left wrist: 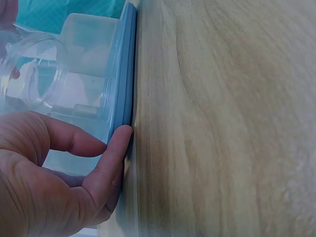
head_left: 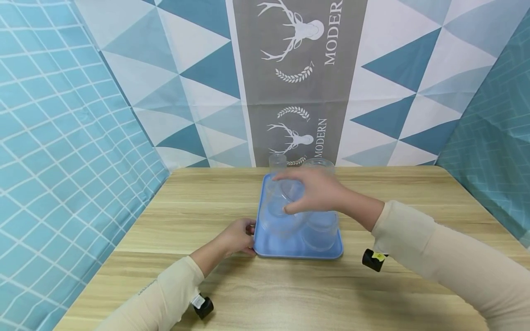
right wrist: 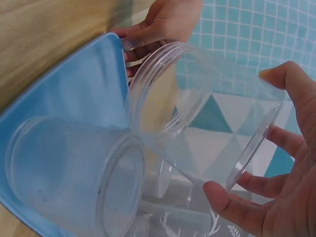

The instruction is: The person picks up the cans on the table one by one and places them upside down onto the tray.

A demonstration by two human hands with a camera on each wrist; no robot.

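Note:
My left hand (head_left: 237, 238) pinches the near left rim of a blue tray (head_left: 269, 250), which lies on the table. In the left wrist view, its thumb and finger meet at the tray's edge. Over the tray, my right hand (head_left: 320, 189) holds a clear plastic jar (right wrist: 227, 113) by its base end, fingers spread around the squarish body. The jar's threaded mouth is turned down toward the tray. Just beside it, a cloudy plastic tub (right wrist: 64, 168) stands upside down on the tray's near right corner.
Behind the held jar, a narrow clear container (head_left: 277, 162) stands at the tray's far left, and another clear container (head_left: 319, 162) at the far right, partly hidden by my right hand. A wooden table (head_left: 198, 197) surrounds the tray, with patterned cloth (head_left: 207, 92) hanging behind.

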